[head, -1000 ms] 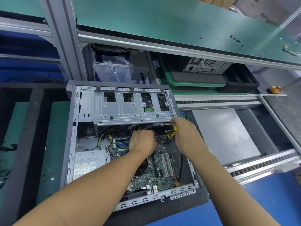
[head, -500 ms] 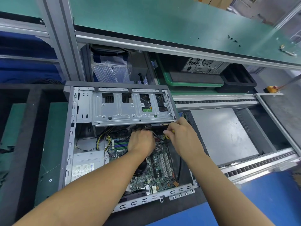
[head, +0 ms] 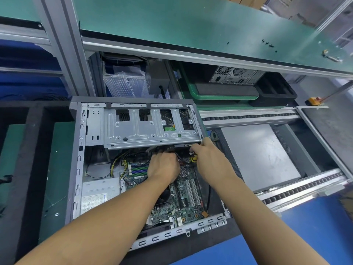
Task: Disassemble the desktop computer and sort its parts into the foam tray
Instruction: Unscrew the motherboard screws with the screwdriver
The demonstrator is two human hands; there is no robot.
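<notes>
The open desktop case [head: 76, 159] lies on its side on the black foam tray [head: 34, 146]. Its grey drive cage [head: 149, 131] spans the top, above the green motherboard [head: 183, 199] and the power supply [head: 99, 196]. My left hand [head: 164, 167] reaches under the cage's front edge with its fingers curled around a black cable connector [head: 170, 149]; the fingertips are partly hidden. My right hand [head: 208, 159] is at the cage's right corner and grips a yellow-handled tool [head: 193, 159].
Roller conveyor rails [head: 248, 115] and a grey plate [head: 257, 155] lie to the right. A second computer [head: 235, 75] stands behind on a green tray [head: 191, 92], beside a black foam block [head: 275, 92]. Loose screws [head: 269, 44] lie on the green upper shelf.
Both hands stay at the cage's lower edge. My right hand has shifted slightly left and closer to the cage corner, and less of the yellow handle shows.
</notes>
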